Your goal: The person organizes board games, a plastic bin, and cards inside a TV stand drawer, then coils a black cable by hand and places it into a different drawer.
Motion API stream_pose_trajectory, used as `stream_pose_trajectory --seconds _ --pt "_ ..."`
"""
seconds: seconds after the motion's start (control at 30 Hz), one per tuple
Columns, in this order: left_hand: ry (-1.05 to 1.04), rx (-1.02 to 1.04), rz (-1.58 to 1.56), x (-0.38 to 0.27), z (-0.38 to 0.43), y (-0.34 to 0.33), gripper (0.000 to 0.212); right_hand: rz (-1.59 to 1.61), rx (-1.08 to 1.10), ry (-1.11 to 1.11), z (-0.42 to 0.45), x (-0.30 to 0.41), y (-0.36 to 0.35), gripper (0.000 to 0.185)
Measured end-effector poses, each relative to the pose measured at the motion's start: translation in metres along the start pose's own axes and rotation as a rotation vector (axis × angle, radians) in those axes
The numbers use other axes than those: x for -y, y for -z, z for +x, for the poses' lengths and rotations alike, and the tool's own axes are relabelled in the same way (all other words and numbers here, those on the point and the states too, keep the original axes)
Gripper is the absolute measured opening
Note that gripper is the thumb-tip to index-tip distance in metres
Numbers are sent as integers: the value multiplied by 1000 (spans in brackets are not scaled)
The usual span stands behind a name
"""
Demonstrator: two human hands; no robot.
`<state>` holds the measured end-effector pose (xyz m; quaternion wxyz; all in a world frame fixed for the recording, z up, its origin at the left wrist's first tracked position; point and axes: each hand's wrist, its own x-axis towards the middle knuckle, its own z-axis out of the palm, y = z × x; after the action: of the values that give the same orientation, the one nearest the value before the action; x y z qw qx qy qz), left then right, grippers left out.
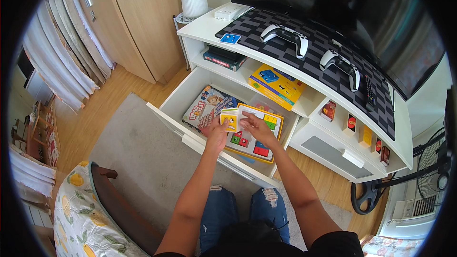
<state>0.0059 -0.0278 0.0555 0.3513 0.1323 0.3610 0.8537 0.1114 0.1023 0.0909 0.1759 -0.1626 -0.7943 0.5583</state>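
My left hand [216,135] grips a small stack of square cards [229,122], the top one showing a yellow cartoon face. My right hand [260,128] is at the stack's right edge with its fingers apart; whether its fingertips touch the cards is unclear. Below both hands, an open game box with a yellow rim [280,132] sits inside a pulled-out white drawer [167,124]. Its white tray carries red and green face blocks [240,139], yellow and green blocks [270,122], and blue and red blocks [261,149]. A board game box [205,105] lies left of it.
Above the drawer, a yellow box [276,85] and a Scrabble box [225,59] occupy the shelf. A blue face card [230,38], two game controllers [285,37] and a remote [369,92] lie before the television [332,0]. A patterned covered seat [84,210] stands left.
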Motion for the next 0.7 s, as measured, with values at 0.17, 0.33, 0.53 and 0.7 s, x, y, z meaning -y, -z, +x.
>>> stream_pose_trajectory --seconds 0.17,0.33,0.53,0.7 --pt "-60 8 340 21 25 -44 26 -46 -97 61 10 -13 21 39" --pt "-154 119 763 46 39 -38 29 -72 -176 96 7 -52 33 35" --pt "-155 123 1020 49 27 -37 41 -315 -284 127 -10 -54 34 31" --pt "-191 225 1010 40 15 -63 49 -330 -263 153 -15 -51 42 36"
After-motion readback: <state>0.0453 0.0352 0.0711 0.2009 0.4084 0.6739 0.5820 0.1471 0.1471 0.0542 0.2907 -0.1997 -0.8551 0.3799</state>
